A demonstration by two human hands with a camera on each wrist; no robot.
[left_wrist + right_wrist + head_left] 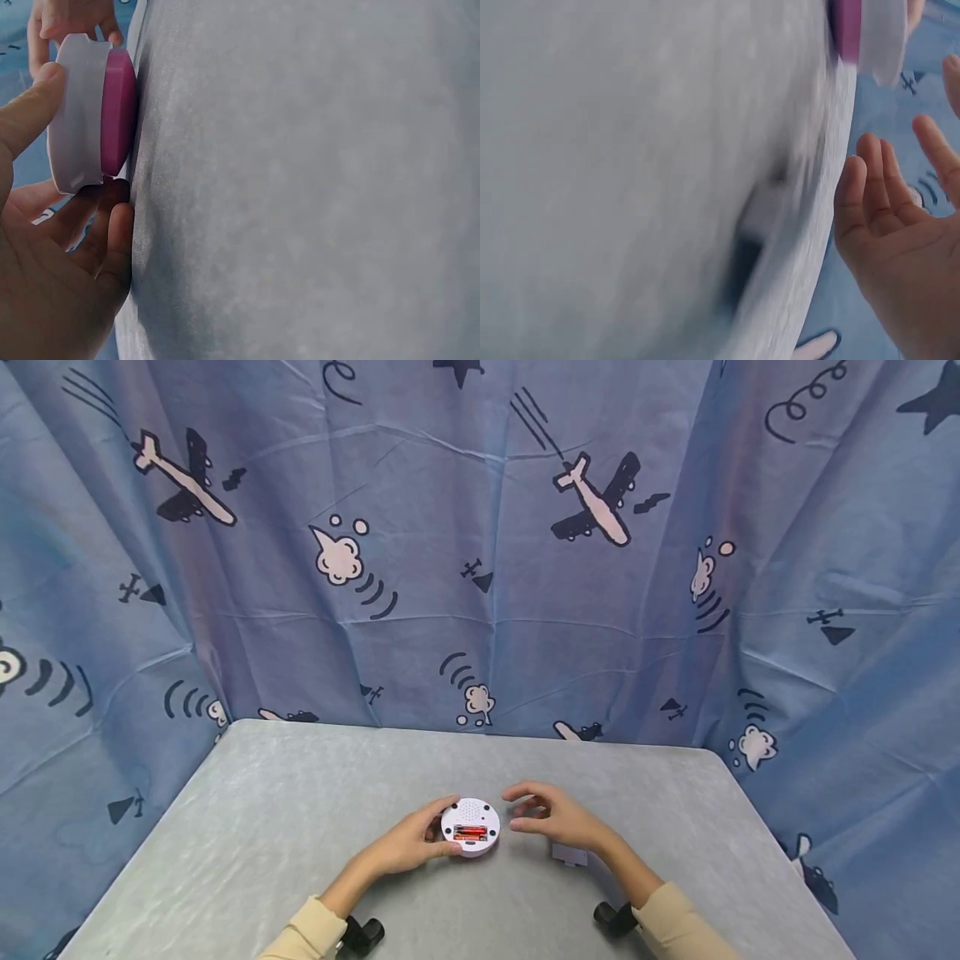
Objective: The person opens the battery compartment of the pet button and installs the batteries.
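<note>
A round white device with a pink lower part (471, 810) lies face down near the middle of the table. Its back shows a dotted speaker grille, small dark feet and an uncovered compartment with red batteries (470, 833). My left hand (408, 843) grips the device at its left side, thumb on the near edge and fingers round the far one; the pink part (118, 112) faces the tabletop. To the right, my right hand (558, 817) hovers with fingers loosely bent and holds nothing. Partly beneath it, a small pale battery cover (570, 855) lies on the table; it looks blurred in the right wrist view.
The grey-white table (315, 777) reaches back to a blue curtain (420, 568) printed with planes and clouds. Dark wrist cameras (363, 935) sit at both sleeves.
</note>
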